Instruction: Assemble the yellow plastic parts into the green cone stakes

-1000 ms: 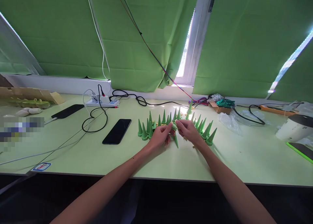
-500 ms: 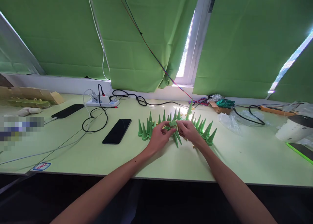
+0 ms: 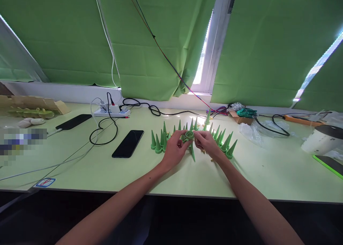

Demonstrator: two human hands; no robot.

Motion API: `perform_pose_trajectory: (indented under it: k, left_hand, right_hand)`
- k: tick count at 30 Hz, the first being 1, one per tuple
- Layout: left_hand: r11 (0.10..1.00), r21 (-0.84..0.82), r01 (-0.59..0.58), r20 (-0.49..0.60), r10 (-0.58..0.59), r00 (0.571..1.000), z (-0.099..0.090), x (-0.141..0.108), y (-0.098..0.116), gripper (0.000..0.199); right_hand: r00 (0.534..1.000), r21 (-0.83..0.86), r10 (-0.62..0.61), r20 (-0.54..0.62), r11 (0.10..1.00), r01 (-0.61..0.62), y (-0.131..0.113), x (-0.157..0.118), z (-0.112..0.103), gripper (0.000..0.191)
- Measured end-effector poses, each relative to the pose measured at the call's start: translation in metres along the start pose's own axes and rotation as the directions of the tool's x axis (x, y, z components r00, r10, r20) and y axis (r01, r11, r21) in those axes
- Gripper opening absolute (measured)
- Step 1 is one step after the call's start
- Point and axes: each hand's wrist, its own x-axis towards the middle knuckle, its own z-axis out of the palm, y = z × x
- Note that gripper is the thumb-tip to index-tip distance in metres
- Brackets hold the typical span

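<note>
Between my hands is a green cone piece (image 3: 189, 134), its round hollow base turned up toward me. My left hand (image 3: 175, 145) has its fingers closed on the left side of this piece. The fingertips of my right hand (image 3: 205, 142) pinch at its right edge. Many green cones (image 3: 158, 145) stand in a cluster to the left of and behind my hands. More cones (image 3: 226, 143) stand or lean beside my right wrist. Small tan bits show near my right hand, partly hidden.
A black phone (image 3: 128, 144) lies left of the cones, with a power strip (image 3: 112, 111) and black cables behind it. Farther left is another dark phone (image 3: 74, 122). On the right are plastic bags (image 3: 251, 133), a small cardboard box (image 3: 242, 118) and a white cup (image 3: 323, 140).
The held green piece has turned, so its round hollow base now faces me instead of its side. My hands have stayed in nearly the same place.
</note>
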Motion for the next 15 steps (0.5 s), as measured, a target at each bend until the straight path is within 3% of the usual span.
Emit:
perform_pose_trajectory:
  k: [5, 9, 15]
  left_hand:
    - [0.992, -0.068, 0.107, -0.021, -0.108, 0.994, 0.0003, 0.0018, 0.0013, 0.033]
    - [0.970, -0.156, 0.189, 0.102, -0.174, 0.979, 0.0012, 0.0041, -0.0006, 0.035]
    - [0.785, -0.454, 0.422, 0.265, -0.334, 0.905, 0.0056, 0.0071, -0.0074, 0.056]
  right_hand:
    - [0.997, -0.001, -0.043, -0.056, 0.999, 0.043, 0.0011, -0.0010, -0.0006, 0.050]
    - [0.991, -0.014, -0.088, -0.097, 0.996, 0.087, -0.0012, -0.0024, -0.0014, 0.049]
    - [0.990, -0.100, -0.135, -0.042, 0.986, 0.131, -0.0012, -0.0032, -0.0036, 0.048]
